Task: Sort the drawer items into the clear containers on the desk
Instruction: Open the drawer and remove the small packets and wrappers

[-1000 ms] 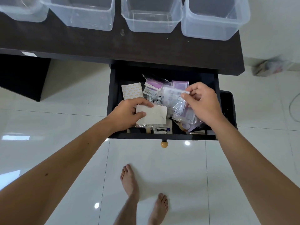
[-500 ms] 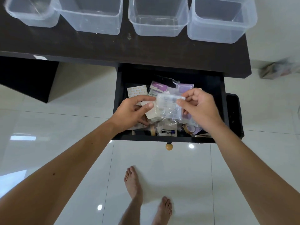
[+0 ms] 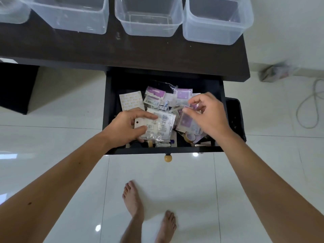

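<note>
The black drawer (image 3: 157,150) is pulled open under the dark desk (image 3: 122,50) and is full of small packets. My left hand (image 3: 126,128) grips a clear plastic packet with white labels (image 3: 162,128) together with a beige card (image 3: 140,124), just above the drawer's front left. My right hand (image 3: 209,116) is over the right side of the drawer, fingers curled, pinching the top edge of a purple packet (image 3: 186,120). On the desk stand several clear containers, among them a left one (image 3: 70,23), a middle one (image 3: 149,30) and a right one (image 3: 215,35).
More purple and white packets (image 3: 182,94), a sheet of yellow-dotted stickers (image 3: 131,100), tape rolls (image 3: 190,137) and batteries (image 3: 164,141) lie in the drawer. A wooden knob (image 3: 168,158) sticks out at its front. My bare feet (image 3: 133,197) stand on white tiles; a cable (image 3: 313,106) lies at the right.
My right hand has let go of the clear packet, which now stays in my left hand with the card. The right hand moved right and took the purple packet.
</note>
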